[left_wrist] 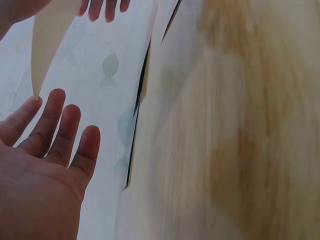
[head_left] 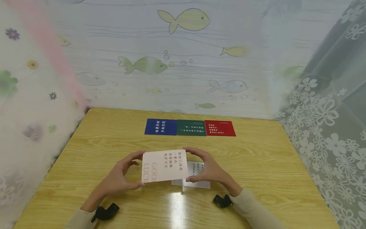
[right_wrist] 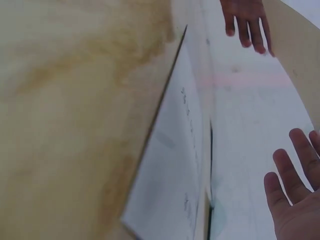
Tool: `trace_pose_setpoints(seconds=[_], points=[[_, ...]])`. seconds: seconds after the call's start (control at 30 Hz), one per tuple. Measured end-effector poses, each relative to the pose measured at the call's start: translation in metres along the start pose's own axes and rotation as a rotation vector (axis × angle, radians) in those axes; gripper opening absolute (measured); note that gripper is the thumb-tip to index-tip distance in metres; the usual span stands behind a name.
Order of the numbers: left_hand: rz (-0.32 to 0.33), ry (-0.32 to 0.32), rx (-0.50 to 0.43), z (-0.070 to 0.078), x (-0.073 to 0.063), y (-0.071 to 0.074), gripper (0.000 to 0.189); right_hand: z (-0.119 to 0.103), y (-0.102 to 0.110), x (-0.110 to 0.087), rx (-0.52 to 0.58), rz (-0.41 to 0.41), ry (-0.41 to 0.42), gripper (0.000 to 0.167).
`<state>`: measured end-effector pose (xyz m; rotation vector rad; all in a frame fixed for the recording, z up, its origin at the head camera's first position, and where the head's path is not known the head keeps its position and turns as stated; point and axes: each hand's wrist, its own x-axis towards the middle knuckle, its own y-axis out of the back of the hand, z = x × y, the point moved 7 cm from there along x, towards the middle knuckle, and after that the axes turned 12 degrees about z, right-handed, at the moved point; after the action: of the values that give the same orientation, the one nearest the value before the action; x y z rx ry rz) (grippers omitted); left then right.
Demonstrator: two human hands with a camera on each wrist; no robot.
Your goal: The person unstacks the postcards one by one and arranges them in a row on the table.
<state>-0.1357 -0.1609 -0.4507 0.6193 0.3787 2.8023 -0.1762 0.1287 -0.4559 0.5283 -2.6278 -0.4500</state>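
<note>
A pale pink card point(head_left: 164, 173) with dark characters and faint "GOOD LUCK" lettering is held above the table between both hands. My left hand point(head_left: 121, 176) holds its left edge, index finger at the upper corner and thumb at the lower one. On the opposite edge, my right hand point(head_left: 210, 168) grips the card the same way. Below and partly hidden by it, a white card point(head_left: 201, 183) with dark print lies on the table. The left wrist view shows the pink card point(left_wrist: 52, 37) nearly edge-on at the left fingertips point(left_wrist: 37, 102).
Blue point(head_left: 152, 127), green point(head_left: 191, 131) and red point(head_left: 220, 128) cards lie side by side in a row towards the back of the wood-grain table point(head_left: 257, 152). A fish-patterned curtain point(head_left: 177, 76) hangs behind, and lace fabric point(head_left: 323, 127) hangs along the right side.
</note>
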Motion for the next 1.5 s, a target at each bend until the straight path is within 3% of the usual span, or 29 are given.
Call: trace_pose_setpoints(seconds=[0.23, 0.47, 0.97, 1.5], points=[[0.03, -0.013, 0.048, -0.008, 0.006, 0.016, 0.105, 0.0, -0.011, 0.024, -0.07, -0.012, 0.019, 0.097], [0.035, 0.002, 0.046, -0.012, 0.012, 0.031, 0.105, 0.002, -0.02, 0.041, -0.064, -0.001, 0.026, 0.097], [0.014, 0.016, 0.173, -0.028, 0.02, 0.056, 0.102, 0.006, -0.041, 0.069, -0.076, -0.005, 0.02, 0.096], [-0.065, 0.097, 0.269, -0.039, 0.027, 0.089, 0.093, 0.004, -0.059, 0.092, -0.057, -0.008, -0.009, 0.094]])
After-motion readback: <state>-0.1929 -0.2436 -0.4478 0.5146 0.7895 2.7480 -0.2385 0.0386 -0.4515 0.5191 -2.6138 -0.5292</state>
